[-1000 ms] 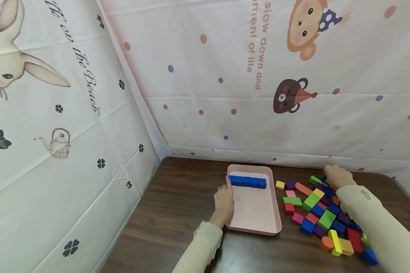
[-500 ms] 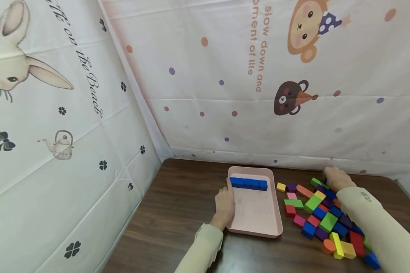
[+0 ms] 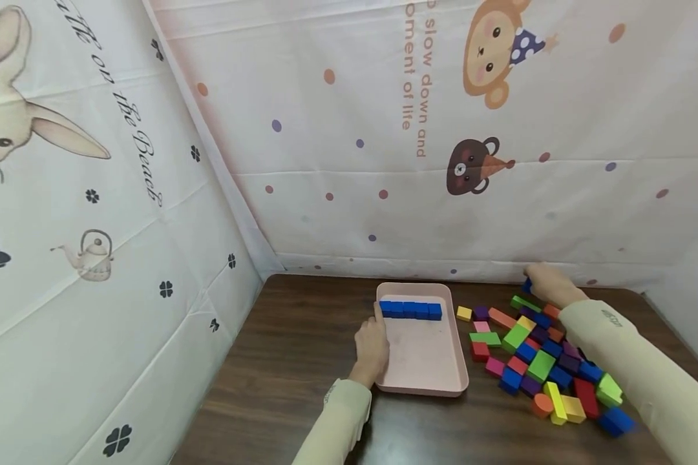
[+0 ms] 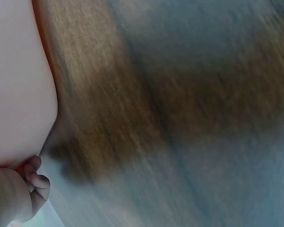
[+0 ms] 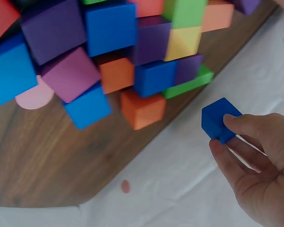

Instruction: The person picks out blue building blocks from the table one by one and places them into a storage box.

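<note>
Right hand (image 5: 270, 177) pinching one blue cube (image 5: 214, 119), beyond the loose blocks (image 3: 541, 366); left hand (image 3: 372, 343) at the pink tray (image 3: 421, 355), gripping or not, I can't tell. Five blue cubes (image 3: 410, 310) in a row inside! Cloth (image 3: 326, 148) reads "slow down and".

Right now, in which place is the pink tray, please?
In the head view, the tray is on the table, just left of the loose blocks, with the left hand at its left side.

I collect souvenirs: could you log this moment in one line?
left hand: at pink tray, left side; right hand: pinching blue cube; tray: blue block row, far end; table: loose blocks
</note>
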A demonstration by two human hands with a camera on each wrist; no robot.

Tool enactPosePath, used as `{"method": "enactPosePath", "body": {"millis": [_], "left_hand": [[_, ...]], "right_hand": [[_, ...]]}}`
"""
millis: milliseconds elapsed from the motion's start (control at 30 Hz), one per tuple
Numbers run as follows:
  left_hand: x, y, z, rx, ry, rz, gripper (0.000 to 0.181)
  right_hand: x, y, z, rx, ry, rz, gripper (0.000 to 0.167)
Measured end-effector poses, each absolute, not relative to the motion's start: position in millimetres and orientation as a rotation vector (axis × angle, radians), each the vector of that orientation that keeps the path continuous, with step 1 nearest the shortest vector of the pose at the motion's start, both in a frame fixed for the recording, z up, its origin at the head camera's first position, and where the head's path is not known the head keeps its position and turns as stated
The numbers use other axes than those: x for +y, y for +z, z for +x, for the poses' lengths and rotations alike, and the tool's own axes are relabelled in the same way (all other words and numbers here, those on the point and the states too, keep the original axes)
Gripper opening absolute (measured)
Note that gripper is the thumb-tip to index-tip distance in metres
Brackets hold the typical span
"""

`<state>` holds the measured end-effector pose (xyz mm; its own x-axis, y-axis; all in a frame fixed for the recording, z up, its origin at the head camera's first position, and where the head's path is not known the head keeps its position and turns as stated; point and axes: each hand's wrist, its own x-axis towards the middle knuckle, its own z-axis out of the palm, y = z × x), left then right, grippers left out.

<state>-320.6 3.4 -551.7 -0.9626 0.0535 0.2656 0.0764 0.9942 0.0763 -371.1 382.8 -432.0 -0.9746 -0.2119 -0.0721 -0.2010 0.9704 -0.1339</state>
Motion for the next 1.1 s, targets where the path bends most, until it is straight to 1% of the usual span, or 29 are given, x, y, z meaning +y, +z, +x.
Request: {"method": "enactPosePath", "body": {"millis": [200,300,400,500,567,700,800,933,1100], "left_hand": [[4,-550,-316,-2.891,-0.163,-0.098,0.077],[1,-552,-318,-2.889,-0.131,-0.095,0.076],[0,-553,-318,-2.868,-0.116,-0.095,0.075],[0,-552,-317,-2.863,-0.138,-0.103,0.075],[1,-551,-316,-2.865,-0.161,-0.106,0.076],[1,-552,-314,-2.874,-0.180,-0.088,0.076],[1,-553,-313,-2.886,-0.174,-0.085,0.076],[2,-554,-315,-2.874,-0.174,-0.085,0.075],[2,-552,-317,-2.863,-0.192,-0.070,0.067]], "right_hand": [[352,-410,-361,3.077,-0.233,-0.392,0.032],[333,-403,-363,3.085,-0.243,-0.456,0.030],[315,-398,-366,3.086,-0.208,-0.566,0.029],[297,-397,-366,3.074,-0.154,-0.665,0.032],[283,-399,-366,3.052,-0.140,-0.713,0.033],[251,-407,-366,2.959,-0.200,-0.833,0.030],[229,-416,-365,2.866,-0.270,-1.006,0.026],[203,-427,-362,2.791,-0.292,-1.160,0.026],[176,-439,-360,2.807,-0.236,-1.160,0.030]]}}
